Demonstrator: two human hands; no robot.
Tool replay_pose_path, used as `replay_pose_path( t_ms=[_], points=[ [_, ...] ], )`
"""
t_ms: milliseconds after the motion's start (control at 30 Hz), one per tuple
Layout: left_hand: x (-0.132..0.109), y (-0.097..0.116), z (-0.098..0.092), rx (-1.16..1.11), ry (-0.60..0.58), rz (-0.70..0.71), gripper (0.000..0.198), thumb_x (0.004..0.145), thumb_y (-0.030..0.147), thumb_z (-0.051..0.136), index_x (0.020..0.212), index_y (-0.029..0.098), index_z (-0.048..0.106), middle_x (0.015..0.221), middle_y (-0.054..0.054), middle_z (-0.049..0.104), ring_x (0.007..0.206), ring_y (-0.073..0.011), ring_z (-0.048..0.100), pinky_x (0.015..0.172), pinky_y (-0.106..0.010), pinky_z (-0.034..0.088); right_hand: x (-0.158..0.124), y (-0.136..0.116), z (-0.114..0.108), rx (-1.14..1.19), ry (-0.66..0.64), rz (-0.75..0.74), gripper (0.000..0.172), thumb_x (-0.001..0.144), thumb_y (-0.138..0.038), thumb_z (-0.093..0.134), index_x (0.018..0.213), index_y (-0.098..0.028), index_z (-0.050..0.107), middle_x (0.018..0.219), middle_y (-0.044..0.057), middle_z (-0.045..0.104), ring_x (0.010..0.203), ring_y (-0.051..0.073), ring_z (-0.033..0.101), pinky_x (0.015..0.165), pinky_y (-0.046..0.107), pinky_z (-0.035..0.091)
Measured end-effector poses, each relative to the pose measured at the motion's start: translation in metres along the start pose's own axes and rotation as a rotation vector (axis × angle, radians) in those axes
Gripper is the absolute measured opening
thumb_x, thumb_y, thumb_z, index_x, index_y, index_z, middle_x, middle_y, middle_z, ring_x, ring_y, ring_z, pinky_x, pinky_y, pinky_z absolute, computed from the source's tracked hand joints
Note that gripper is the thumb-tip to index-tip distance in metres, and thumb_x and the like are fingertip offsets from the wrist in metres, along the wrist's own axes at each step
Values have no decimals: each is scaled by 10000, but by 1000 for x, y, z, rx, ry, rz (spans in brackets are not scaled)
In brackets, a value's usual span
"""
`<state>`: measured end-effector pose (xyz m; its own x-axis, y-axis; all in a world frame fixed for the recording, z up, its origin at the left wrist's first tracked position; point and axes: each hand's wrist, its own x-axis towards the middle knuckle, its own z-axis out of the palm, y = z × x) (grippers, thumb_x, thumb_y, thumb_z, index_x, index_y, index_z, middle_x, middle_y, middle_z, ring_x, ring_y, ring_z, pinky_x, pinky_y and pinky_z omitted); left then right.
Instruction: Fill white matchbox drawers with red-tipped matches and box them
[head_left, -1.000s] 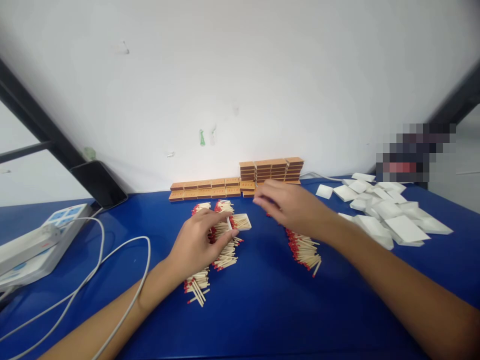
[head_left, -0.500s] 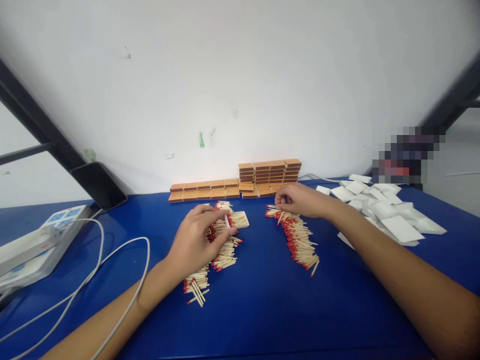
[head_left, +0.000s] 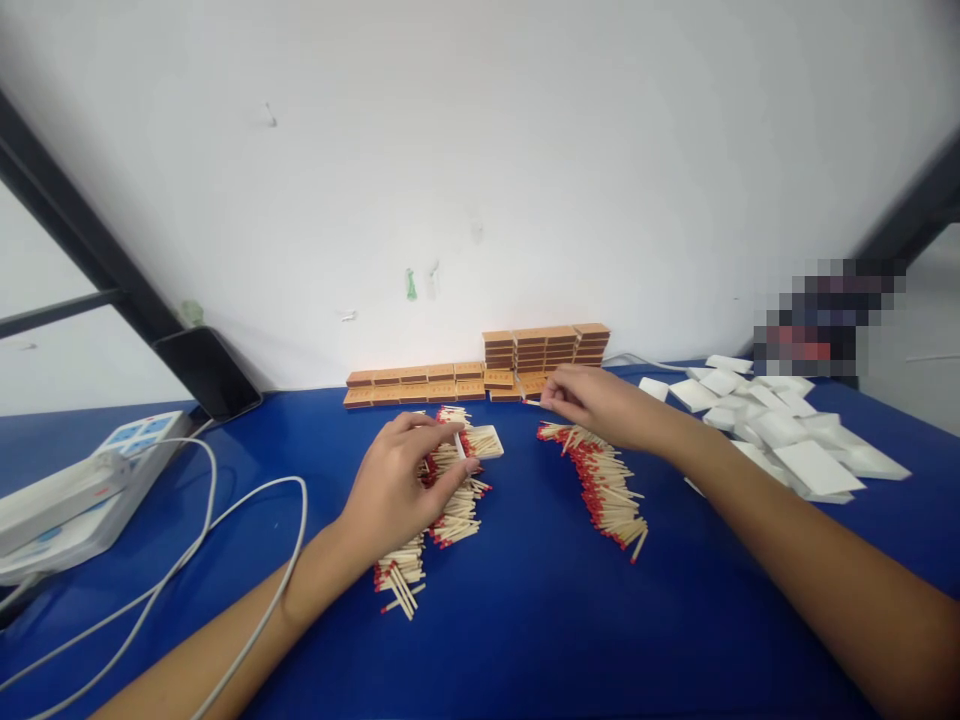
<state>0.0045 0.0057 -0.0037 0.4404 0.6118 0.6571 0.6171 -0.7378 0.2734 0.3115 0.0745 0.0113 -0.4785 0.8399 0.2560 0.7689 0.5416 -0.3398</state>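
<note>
My left hand [head_left: 401, 480] rests on a pile of red-tipped matches [head_left: 442, 500] and pinches the edge of a small white matchbox tray [head_left: 484, 440] partly filled with matches. My right hand [head_left: 600, 405] hovers just above the far end of a second row of matches [head_left: 607, 485], fingers pinched on a few matches whose ends stick out to the left. Behind both hands, orange matchbox sleeves [head_left: 525, 355] stand stacked along the wall.
A heap of empty white trays [head_left: 780, 430] lies at the right. At the left sit a white power strip [head_left: 82, 480] with white cables [head_left: 225, 540] and a dark phone [head_left: 206, 370] leaning on the wall. The blue table [head_left: 525, 620] shows bare cloth in front.
My right hand went from beside the tray to the far end of the right match row, pinched some matches and lifted slightly. My left hand stayed on the tray.
</note>
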Motion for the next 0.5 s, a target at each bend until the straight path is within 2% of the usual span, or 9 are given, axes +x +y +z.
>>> replay_pose_path(
  t_ms=[133, 233, 400, 500],
  points=[
    [-1, 2, -1, -11, -24, -19, 320, 963, 367, 743, 1222, 179, 746, 1070, -105, 765, 1041, -271, 675, 923, -460, 579, -6, -45, 4, 137, 111, -120, 192, 1034, -331, 494, 945, -212, 616, 942, 64, 661, 810, 191, 596, 739, 325, 442],
    [-1, 4, -2, -28, -42, -22, 340, 960, 364, 747, 1247, 181, 738, 1077, -114, 756, 1049, -273, 670, 936, -467, 577, -10, -67, 13, 146, 99, -173, 166, 1043, -299, 497, 958, -210, 609, 959, 56, 652, 815, 181, 592, 742, 319, 440],
    [-1, 5, -1, -50, -55, -2, 347, 956, 343, 753, 1265, 186, 727, 1083, -117, 761, 1079, -283, 667, 938, -469, 580, -14, -76, 26, 76, 79, -213, 147, 1046, -264, 489, 968, -210, 600, 981, 58, 640, 830, 183, 602, 760, 323, 441],
    [0, 5, -1, -47, -44, -2, 338, 957, 347, 753, 1257, 193, 730, 1085, -114, 763, 1065, -280, 676, 929, -466, 586, -15, -75, 19, 60, 105, -219, 148, 1041, -265, 491, 974, -214, 613, 980, 61, 656, 829, 187, 614, 757, 321, 442]
  ],
)
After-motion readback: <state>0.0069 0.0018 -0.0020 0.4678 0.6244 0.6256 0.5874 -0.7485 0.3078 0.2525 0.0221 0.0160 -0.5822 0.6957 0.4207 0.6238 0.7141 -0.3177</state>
